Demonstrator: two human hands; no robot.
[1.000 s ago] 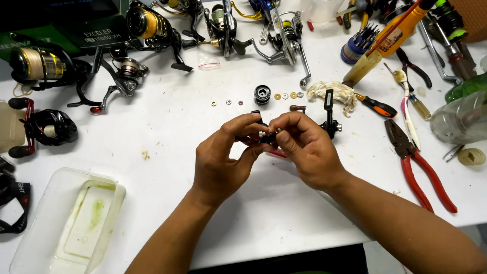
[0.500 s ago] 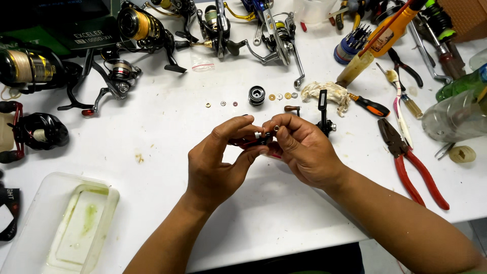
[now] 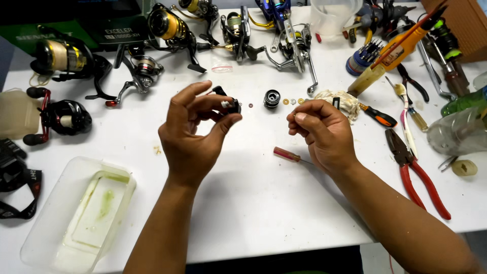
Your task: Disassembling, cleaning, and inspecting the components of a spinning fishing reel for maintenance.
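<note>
Small black reel part (image 3: 229,103) raised above white table (image 3: 264,203), pinched between left hand (image 3: 195,134) thumb and fingertips. Right hand (image 3: 322,134) apart from it, fingers curled narrow — whether it holds anything, cannot tell. Red-handled screwdriver (image 3: 286,154) lies just beside right hand. Black spool (image 3: 272,98) and small washers (image 3: 292,101) beyond — fishing reels (image 3: 167,25) along far edge.
</note>
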